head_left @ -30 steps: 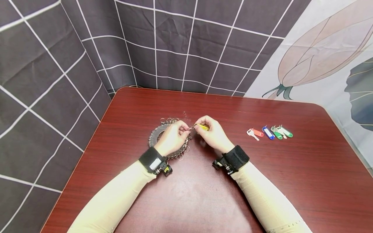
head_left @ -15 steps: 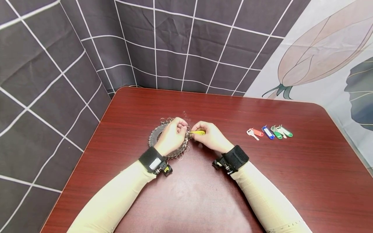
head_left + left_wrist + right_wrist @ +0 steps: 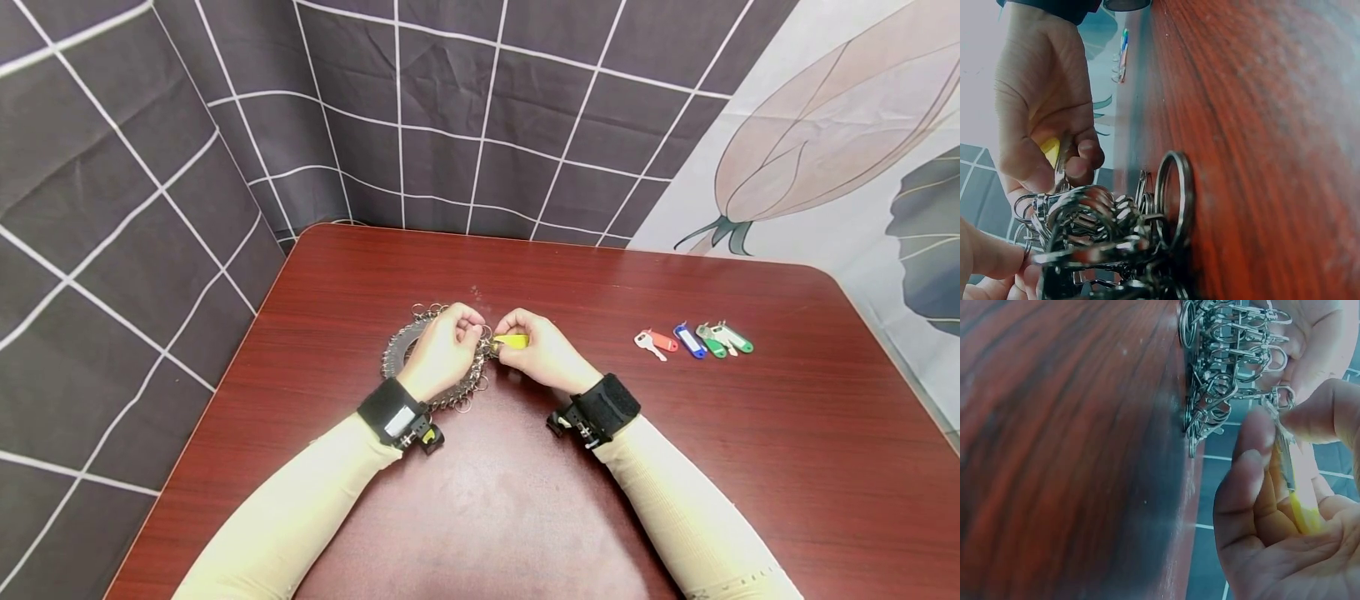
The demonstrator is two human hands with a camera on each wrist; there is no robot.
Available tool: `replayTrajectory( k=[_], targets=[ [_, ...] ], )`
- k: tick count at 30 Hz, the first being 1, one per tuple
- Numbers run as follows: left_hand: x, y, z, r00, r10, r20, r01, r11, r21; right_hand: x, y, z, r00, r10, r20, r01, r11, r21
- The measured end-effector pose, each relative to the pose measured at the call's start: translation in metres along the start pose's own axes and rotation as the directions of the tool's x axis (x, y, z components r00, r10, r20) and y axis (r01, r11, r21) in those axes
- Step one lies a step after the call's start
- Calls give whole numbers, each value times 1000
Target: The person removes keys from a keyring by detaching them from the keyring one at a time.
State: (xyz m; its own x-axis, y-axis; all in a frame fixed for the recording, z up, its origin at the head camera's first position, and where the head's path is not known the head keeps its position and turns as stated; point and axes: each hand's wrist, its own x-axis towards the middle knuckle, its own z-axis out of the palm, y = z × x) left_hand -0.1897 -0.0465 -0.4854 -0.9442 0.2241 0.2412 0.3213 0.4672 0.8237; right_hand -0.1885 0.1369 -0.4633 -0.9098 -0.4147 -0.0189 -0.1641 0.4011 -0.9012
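Two hands meet mid-bench [image 3: 315,275]. My left hand [image 3: 442,350] pinches a clip on the ring of metal clips [image 3: 401,346] lying there; beside it my right hand [image 3: 543,354] pinches the yellow key tag [image 3: 512,340] against that clip. Four more tagged keys [image 3: 693,340] lie well to the right.

I see a dark red wooden table [image 3: 750,467]. On it lie a ring of metal clips [image 3: 397,346] left of centre and a row of coloured key tags [image 3: 693,341] at right.
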Motion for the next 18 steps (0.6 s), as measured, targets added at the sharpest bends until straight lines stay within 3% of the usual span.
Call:
replayTrajectory(
  k=[5, 10, 14, 18],
  targets=[
    [0, 1, 0, 1000, -4, 10, 4, 999, 35, 7, 19, 1, 999, -41, -36, 40, 999, -20],
    [0, 1, 0, 999, -2, 42, 0, 999, 42, 7, 22, 0, 994, -85, -72, 85, 996, -11],
    [0, 0, 0, 998, -7, 63, 4, 999, 48, 8, 22, -1, 984, -124, -127, 115, 991, -71],
    [0, 0, 1, 995, -31, 93, 25, 998, 64, 9, 22, -2, 980, -120, -157, 107, 990, -86]
  ],
)
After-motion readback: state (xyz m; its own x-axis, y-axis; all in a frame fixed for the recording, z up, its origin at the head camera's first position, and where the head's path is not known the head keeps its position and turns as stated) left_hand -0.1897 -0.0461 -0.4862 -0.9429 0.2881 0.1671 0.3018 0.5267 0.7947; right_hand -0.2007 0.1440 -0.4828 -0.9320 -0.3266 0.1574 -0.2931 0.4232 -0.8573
